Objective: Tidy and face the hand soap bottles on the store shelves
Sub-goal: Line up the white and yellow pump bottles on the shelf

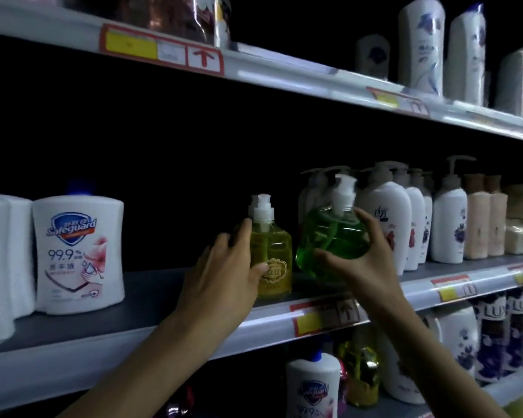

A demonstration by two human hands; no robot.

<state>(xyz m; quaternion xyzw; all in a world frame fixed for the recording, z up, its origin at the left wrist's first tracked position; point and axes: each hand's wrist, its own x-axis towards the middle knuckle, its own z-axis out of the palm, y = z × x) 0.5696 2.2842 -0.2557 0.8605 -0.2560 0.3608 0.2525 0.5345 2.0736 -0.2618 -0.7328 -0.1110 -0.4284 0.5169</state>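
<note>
While the left hand (224, 267) wraps the yellow soap bottle (274, 260) standing on the middle shelf (151, 300), the right hand (363, 257) holds the green soap bottle (329, 236) tilted just beside it, seemingly lifted. The facing step looks under way; next, the green bottle likely needs righting and setting down, label outward.

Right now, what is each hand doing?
Left hand: closed around the yellow clear pump soap bottle on the shelf.
Right hand: holding the tilted green round pump bottle.

Clear glossy plastic green bottle (332, 236)
</note>
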